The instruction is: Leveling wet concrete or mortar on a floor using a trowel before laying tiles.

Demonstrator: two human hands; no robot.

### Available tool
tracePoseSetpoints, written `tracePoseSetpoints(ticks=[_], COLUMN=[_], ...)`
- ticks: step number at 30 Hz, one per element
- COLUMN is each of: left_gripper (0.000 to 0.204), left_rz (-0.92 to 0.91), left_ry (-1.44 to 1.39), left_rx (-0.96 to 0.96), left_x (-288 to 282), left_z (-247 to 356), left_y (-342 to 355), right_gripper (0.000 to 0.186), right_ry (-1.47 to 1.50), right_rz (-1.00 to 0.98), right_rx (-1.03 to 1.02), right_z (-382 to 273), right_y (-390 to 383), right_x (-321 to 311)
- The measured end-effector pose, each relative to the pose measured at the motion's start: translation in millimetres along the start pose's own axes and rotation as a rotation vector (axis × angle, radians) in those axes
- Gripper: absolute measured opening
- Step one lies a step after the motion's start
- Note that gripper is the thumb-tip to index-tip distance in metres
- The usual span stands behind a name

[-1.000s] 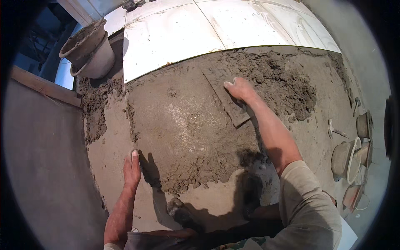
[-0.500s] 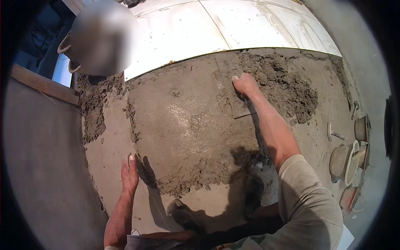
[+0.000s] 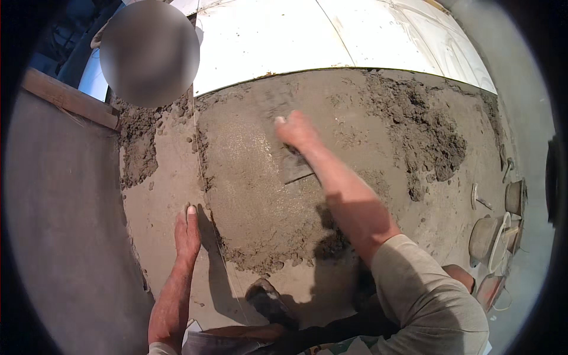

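"Head view: which way does the flat tool (image 3: pixel 294 169) lie from your right hand (image 3: pixel 299 131)?"

"Directly under it. I have my right hand closed on it, thumb pointing left, though my fist hides the grip itself. The tool's long axis runs from near the far edge of the mortar bed (image 3: pixel 245 183) back toward the near edge, and its far end is blurred."

"Which hand is nearer to it?"

"My right, plainly. My left hand (image 3: pixel 188 234) is well apart, outside the bed's left edge and just left of the string (image 3: pixel 196 127). Its thumb points away from me; the palm side is hidden, so I cannot tell how wide it is or whether it holds anything."

"And the surface?"

"Grey and damp-looking: smooth and shiny left of the tool, crumbly along the near edge. Rough mortar (image 3: pixel 435 133) lies off to the right of my right hand. White slabs (image 3: pixel 272 35) border the bed's far edge."

"What about the room?"

"By the floor's right edge a hammer (image 3: pixel 474 196) lies near a bucket (image 3: pixel 485 235), with a pale wall (image 3: pixel 526 106) beyond. On the left rises a grey surface (image 3: pixel 71 213), a wooden beam (image 3: pixel 68 97) along its far edge. My shoe (image 3: pixel 266 296) is just off the bed's near edge."
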State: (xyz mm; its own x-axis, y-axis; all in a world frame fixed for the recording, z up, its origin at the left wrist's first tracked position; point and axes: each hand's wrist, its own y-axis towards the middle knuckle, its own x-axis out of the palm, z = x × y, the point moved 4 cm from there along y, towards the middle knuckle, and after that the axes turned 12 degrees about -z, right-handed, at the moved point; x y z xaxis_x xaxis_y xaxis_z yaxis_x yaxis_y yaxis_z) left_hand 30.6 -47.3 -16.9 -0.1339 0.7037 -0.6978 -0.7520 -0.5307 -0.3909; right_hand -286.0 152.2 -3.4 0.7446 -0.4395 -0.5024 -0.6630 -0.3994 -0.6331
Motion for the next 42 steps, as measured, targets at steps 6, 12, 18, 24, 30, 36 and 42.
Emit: tracePoseSetpoints(ticks=[6, 12, 18, 24, 30, 36, 42], left_gripper=[0.062, 0.063, 0.063, 0.059, 0.058, 0.061, 0.062], left_rz=[0.050, 0.041, 0.065, 0.044, 0.026, -0.189, -0.043], left_ry=[-0.019, -0.109, -0.113, -0.133, -0.119, -0.110, -0.075], left_rx=[-0.131, -0.035, 0.041, 0.092, 0.144, -0.247, 0.157], left_x=[-7.7, -8.4, 0.1, 11.3, 27.1, 31.6, 31.0], left_z=[-17.8, 13.4, 27.9, 64.9, 80.5, 80.3, 100.5], left_y=[0.4, 1.6, 9.8, 3.9, 0.6, -20.8, -5.7], right_gripper=[0.039, 0.037, 0.035, 0.042, 0.045, 0.047, 0.039], right_ry=[-0.225, -0.554, -0.907, -0.896, -0.388, -0.353, -0.479], right_rz=[-0.165, -0.454, -0.712, -0.364, 0.127, 0.022, -0.266], right_rx=[-0.101, -0.395, -0.362, -0.237, -0.023, -0.330, -0.319], right_z=[-39.1, 28.0, 124.5, 151.7, 209.5, 249.4, 258.9], right_y=[-6.9, -68.5, -164.8, -183.2, -93.9, -192.6, -254.6], right_x=[53.4, 91.4, 56.4, -99.8, -173.0, -55.6, -34.5])
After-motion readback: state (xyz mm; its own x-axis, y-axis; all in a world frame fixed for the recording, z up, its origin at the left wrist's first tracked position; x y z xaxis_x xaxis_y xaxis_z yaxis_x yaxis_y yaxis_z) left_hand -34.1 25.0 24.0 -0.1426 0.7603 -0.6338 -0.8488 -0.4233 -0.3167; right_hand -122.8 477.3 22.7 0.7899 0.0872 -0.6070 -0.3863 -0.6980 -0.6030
